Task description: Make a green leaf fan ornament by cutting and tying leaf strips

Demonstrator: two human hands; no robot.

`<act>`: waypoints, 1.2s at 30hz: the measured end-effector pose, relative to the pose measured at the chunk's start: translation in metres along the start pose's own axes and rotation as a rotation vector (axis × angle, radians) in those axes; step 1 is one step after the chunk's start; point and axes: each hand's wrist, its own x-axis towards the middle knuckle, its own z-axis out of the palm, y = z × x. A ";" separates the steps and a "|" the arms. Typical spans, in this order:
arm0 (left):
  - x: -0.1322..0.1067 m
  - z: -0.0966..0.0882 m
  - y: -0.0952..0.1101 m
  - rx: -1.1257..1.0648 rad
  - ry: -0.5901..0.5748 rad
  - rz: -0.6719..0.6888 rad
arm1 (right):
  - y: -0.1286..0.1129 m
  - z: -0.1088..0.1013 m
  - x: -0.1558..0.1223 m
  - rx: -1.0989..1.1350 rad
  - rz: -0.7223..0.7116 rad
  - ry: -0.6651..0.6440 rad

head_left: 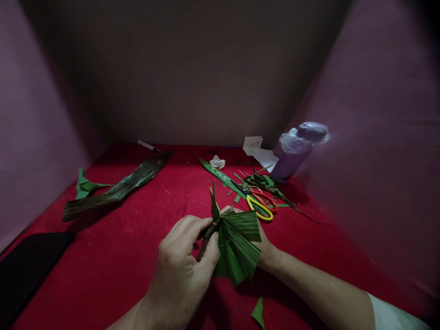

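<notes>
While L hand (184,256) grips stem (206,241) of leaf fan (238,247), R hand (266,248) is behind it, grip unclear; scissors (250,198) beyond fan.

A purple bottle (290,162) stood beside white papers (265,158) on the red surface (117,256); a crumpled white scrap (217,162), a white marker (146,145) and a flat black object (32,263) lay farther left.
</notes>
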 end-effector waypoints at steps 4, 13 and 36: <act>0.000 0.001 -0.001 0.033 0.004 0.024 | 0.001 -0.002 -0.002 -0.083 -0.020 0.001; 0.001 0.000 0.003 0.083 0.079 0.082 | -0.007 -0.001 -0.002 -0.158 -0.035 -0.083; 0.001 0.000 0.002 0.049 0.073 0.077 | 0.000 -0.004 -0.002 -0.104 -0.049 -0.036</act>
